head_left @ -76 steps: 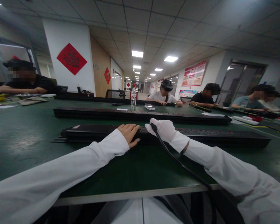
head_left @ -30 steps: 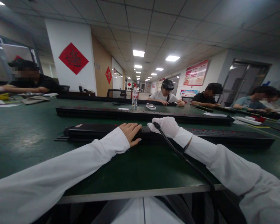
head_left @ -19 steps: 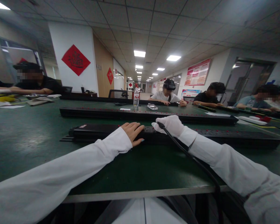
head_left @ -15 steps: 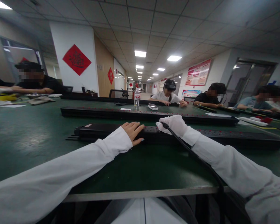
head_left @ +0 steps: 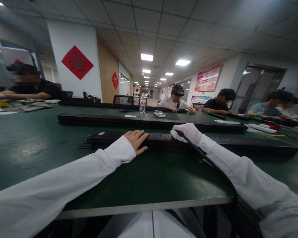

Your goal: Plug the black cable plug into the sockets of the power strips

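A long black power strip with red-marked sockets along its top lies across the green table in front of me. My bare left hand rests flat on its left part, fingers stretched out and the thumb at the near edge. In a white glove, my right hand is closed around the end of a black cable, low over the sockets right of the middle. The cable's tip is hidden by the fingers, so I cannot tell whether it sits in a socket. From there the cable trails down past the table's front edge.
Behind lies a second black power strip, parallel to the first. Beyond it stand a water bottle and a small white device. A co-worker sits opposite; others work at both sides. The table's front edge is near me.
The view has turned slightly right. The near power strip has slid a little to the right, and my gloved hand has moved right with the cable. My left hand still lies on the strip.
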Tool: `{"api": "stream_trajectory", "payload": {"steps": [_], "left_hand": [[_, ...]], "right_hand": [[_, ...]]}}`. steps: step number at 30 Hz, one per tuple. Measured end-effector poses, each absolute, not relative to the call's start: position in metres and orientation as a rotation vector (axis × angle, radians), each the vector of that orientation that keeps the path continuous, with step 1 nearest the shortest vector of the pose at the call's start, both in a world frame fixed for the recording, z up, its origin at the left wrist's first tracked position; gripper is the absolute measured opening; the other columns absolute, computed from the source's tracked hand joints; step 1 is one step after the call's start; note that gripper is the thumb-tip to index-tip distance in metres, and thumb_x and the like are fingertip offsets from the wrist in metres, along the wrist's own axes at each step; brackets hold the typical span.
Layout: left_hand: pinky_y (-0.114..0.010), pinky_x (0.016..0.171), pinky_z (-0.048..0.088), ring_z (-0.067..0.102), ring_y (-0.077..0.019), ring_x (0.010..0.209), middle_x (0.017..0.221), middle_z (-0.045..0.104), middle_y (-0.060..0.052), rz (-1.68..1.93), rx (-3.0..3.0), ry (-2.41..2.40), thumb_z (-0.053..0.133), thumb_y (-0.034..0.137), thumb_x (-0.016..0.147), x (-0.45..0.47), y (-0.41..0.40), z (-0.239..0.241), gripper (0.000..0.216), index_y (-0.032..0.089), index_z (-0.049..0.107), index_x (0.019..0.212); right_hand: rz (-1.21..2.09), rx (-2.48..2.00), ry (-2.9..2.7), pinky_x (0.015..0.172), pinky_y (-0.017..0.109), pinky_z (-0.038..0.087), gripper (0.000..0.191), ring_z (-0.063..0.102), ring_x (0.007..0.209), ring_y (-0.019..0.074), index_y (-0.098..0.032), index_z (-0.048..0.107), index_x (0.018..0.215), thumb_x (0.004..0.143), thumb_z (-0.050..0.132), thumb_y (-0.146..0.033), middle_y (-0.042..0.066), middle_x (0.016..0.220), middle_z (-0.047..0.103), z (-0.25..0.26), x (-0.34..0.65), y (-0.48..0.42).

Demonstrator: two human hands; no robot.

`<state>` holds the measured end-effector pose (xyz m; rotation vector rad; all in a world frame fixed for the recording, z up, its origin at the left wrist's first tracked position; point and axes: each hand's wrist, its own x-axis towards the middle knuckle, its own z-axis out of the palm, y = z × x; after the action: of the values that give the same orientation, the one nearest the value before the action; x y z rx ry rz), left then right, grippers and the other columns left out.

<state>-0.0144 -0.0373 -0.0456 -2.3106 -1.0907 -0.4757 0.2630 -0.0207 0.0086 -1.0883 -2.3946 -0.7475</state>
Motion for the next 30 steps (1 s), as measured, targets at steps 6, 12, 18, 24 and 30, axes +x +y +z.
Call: {"api": "stream_trajectory", "payload": {"steps": [6,12,18,24,30], "left_hand": [[-0.042,0.087,0.039,0.044,-0.0286,0.113,0.125,0.047,-0.015,-0.43,-2.36,-1.07,0.045,0.041,0.08,-0.016,-0.034,-0.043,0.053,0.015,0.039,0.126],[-0.041,0.089,0.037,0.044,-0.0285,0.113,0.125,0.047,-0.014,-0.437,-2.304,-1.108,0.048,0.041,0.079,-0.014,-0.034,-0.046,0.054,0.015,0.041,0.125],[-0.041,0.088,0.038,0.044,-0.0283,0.113,0.124,0.048,-0.014,-0.461,-2.317,-1.101,0.049,0.041,0.079,-0.015,-0.032,-0.047,0.053,0.015,0.041,0.125],[-0.042,0.088,0.039,0.043,-0.0294,0.114,0.125,0.046,-0.016,-0.424,-2.365,-1.093,0.046,0.04,0.081,-0.016,-0.039,-0.04,0.054,0.014,0.038,0.127],[-0.042,0.087,0.039,0.044,-0.0295,0.113,0.124,0.047,-0.016,-0.433,-2.366,-1.1,0.046,0.038,0.08,-0.016,-0.042,-0.038,0.052,0.014,0.039,0.126]], "right_hand": [[-0.776,-1.192,-2.342,0.054,0.019,0.03,0.038,0.053,0.057,0.01,-0.02,0.061,0.069,0.083,0.033,-0.041,0.001,0.061,0.062,0.007,0.257,-0.025],[-0.76,-1.142,-2.25,0.056,0.019,0.032,0.033,0.053,0.056,0.0093,-0.017,0.058,0.062,0.079,0.036,-0.035,0.001,0.058,0.06,0.021,0.255,-0.029],[-0.769,-0.996,-2.132,0.057,0.022,0.033,0.031,0.049,0.055,0.01,-0.016,0.053,0.06,0.079,0.036,-0.033,0.001,0.057,0.054,0.062,0.246,-0.033],[-0.825,-0.999,-2.109,0.053,0.023,0.031,0.03,0.046,0.051,0.0089,-0.016,0.053,0.059,0.079,0.036,-0.03,0.003,0.059,0.054,0.082,0.222,-0.038],[-0.774,-1.114,-2.273,0.054,0.022,0.031,0.034,0.05,0.053,0.0103,-0.018,0.057,0.064,0.081,0.034,-0.035,0.002,0.056,0.058,0.03,0.2,-0.024]]}}
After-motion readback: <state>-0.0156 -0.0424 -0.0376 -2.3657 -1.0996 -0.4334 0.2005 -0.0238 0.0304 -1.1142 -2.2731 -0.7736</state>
